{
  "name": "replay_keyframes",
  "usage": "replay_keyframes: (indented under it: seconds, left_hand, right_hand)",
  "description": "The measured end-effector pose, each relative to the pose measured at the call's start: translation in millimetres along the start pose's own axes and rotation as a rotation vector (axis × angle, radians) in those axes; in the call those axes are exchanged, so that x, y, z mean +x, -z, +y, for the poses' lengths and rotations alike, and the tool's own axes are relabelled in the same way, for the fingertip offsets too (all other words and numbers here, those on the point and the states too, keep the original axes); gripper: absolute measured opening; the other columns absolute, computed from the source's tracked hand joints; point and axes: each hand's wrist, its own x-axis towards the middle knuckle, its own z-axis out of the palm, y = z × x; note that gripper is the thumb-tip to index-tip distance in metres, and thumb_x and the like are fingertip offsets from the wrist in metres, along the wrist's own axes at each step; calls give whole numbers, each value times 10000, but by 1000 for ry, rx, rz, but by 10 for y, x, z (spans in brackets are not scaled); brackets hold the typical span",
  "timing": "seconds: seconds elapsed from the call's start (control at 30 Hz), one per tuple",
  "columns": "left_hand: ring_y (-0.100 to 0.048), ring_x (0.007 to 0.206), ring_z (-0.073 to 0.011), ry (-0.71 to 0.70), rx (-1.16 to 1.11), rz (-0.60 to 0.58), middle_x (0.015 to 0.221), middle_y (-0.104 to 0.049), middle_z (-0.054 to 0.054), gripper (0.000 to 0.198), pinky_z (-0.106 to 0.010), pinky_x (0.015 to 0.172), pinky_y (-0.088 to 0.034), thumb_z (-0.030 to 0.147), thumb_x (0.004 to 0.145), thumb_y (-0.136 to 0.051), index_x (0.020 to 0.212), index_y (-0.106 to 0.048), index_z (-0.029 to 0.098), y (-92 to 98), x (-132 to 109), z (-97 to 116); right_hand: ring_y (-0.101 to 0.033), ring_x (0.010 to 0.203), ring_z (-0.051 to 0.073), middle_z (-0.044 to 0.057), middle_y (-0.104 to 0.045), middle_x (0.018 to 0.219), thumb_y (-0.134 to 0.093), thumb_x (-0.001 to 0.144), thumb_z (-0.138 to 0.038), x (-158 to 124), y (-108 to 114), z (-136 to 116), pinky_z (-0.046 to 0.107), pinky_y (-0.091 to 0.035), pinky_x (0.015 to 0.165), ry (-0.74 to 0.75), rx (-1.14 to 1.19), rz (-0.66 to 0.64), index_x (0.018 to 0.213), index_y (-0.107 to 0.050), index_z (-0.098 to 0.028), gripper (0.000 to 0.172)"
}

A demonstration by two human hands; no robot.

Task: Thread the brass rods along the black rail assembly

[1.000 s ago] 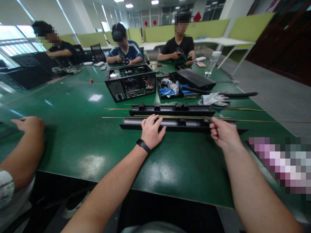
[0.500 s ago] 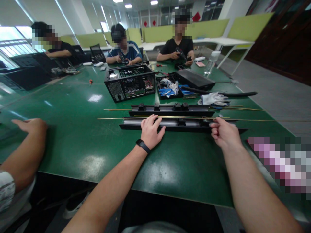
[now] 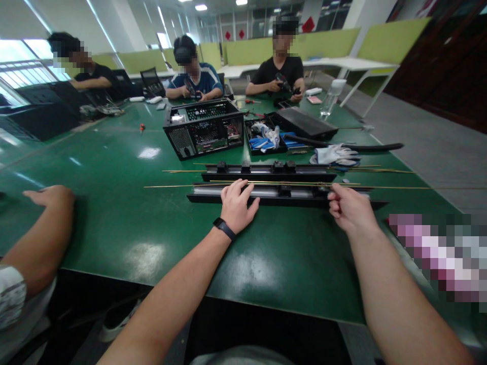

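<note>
My left hand (image 3: 236, 207) lies with fingers apart on the nearer black rail (image 3: 207, 198), its fingertips by thin gold-coloured rods. Between thumb and fingers, my right hand (image 3: 350, 207) pinches a long thin gold rod (image 3: 167, 186) near the rail's right part. This rod runs along the rail's top and sticks out past its left end. Black blocks (image 3: 284, 191) sit in the rail's channel. Just behind lies a second black rail (image 3: 258, 177) with several such blocks and more thin rods around it.
Behind the rails are an opened computer case (image 3: 205, 133), a black tray (image 3: 249, 148) holding gloves, a flat black box (image 3: 304, 124) and more gloves (image 3: 337, 154). A co-worker's arm (image 3: 41, 223) rests at left. Several people sit across the green table (image 3: 114, 213). A clear bottle (image 3: 332, 99) stands at back right.
My right hand has shifted slightly left, and the pinched gold rod has slid left, its left end reaching further out. My left hand has stayed in place.
</note>
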Motion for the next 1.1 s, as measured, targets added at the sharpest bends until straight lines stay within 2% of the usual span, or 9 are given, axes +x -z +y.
replay_keyframes:
  seconds: [0.07, 0.23, 0.37, 0.53, 0.7, 0.87, 1.0, 1.1]
  left_hand:
    - [-577, 1450, -336, 4, 2, 0, 1462, -688, -152, 400, -512, 1183, -387, 342, 981, -699, 1363, -708, 223, 0, 2, 2]
    - [-578, 1450, -328, 0, 8, -2, 1461, -689, -151, 402, -508, 1187, -383, 348, 985, -693, 1364, -708, 216, -2, 2, -1]
    - [-579, 1448, -329, 2, 6, 2, 1465, -688, -152, 394, -510, 1182, -384, 348, 984, -694, 1356, -711, 222, 0, 0, 0]
    - [-577, 1449, -336, 0, 3, 1, 1465, -685, -151, 392, -519, 1182, -385, 345, 984, -692, 1358, -710, 228, 4, 0, 2]
    - [-569, 1457, -335, 9, 4, -8, 1471, -680, -151, 398, -514, 1190, -382, 345, 982, -694, 1364, -708, 231, 8, 0, 6]
    - [-567, 1459, -331, 8, 10, -16, 1474, -677, -152, 405, -512, 1192, -376, 353, 989, -687, 1375, -701, 230, 4, -3, 1]
    - [-575, 1451, -330, -8, 9, 4, 1465, -681, -157, 404, -507, 1186, -381, 347, 989, -690, 1370, -701, 216, -6, -6, -9]
    - [-576, 1451, -332, -5, 9, 3, 1465, -682, -155, 408, -508, 1186, -384, 344, 985, -694, 1374, -698, 221, -6, -5, -9]
  right_hand:
    - [-398, 340, 46, -44, -605, 617, -657, 1002, -207, -1, -2, -4, 170, -228, 256, -20, 4, -22, 780, -564, -194, 241]
    - [-408, 345, 50, -46, -610, 614, -616, 1008, -174, -1, -5, -19, 163, -227, 262, -20, 28, 77, 844, -598, -193, 166]
    - [-408, 347, 50, -37, -615, 615, -669, 981, -196, -11, -12, -13, 168, -229, 257, -23, 3, 4, 795, -582, -191, 205]
    - [-403, 348, 48, -40, -620, 611, -682, 984, -255, -5, -8, -18, 155, -237, 267, -19, 17, 77, 819, -570, -206, 205]
    - [-414, 352, 49, -40, -613, 609, -728, 951, -246, 5, -1, -9, 154, -234, 262, -23, -4, 9, 808, -580, -200, 211]
    - [-416, 347, 54, -39, -625, 615, -639, 1012, -223, 20, 5, -4, 162, -238, 262, -15, 17, 78, 853, -599, -201, 165]
    - [-416, 349, 47, -50, -616, 610, -707, 972, -228, 16, 2, 0, 154, -231, 260, -16, 2, 7, 824, -584, -202, 194]
    - [-412, 342, 50, -45, -620, 606, -685, 997, -273, 16, -2, -2, 157, -227, 258, -35, 12, 33, 843, -588, -202, 195]
